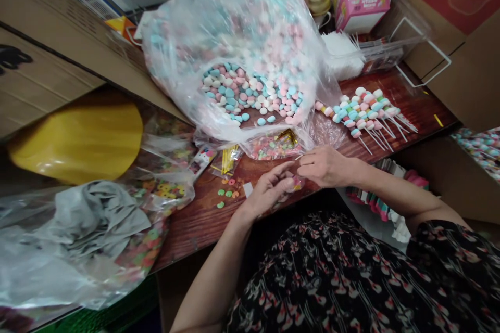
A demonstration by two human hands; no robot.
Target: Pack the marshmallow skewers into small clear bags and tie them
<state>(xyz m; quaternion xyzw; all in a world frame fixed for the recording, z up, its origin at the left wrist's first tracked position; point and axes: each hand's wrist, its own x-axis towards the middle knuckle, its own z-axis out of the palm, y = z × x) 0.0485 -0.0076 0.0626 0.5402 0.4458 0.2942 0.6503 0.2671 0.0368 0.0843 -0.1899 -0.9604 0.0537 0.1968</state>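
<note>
At the table's front edge my two hands meet. My right hand (326, 166) is closed in a pinch, and the short end of a thin white stick (299, 157) pokes out by its fingertips. Curled just beside it, my left hand (273, 187) is closed around small pink and yellow candy (297, 183), mostly hidden by the fingers. Beyond the hands lies a clear packet of small coloured candy rings (269, 148). Several loose candy rings (221, 192) are left of my left hand. Finished-looking candy skewers (363, 109) on white sticks are piled to the right.
A large clear bag (234, 21) of pink, blue and white candies stands open behind. A plastic bin (410, 36) holds a pink box (363, 8), beside white sticks (344, 52). Gold twist ties (227, 160) lie nearby. Bags with a grey cloth (97, 218) fill the left.
</note>
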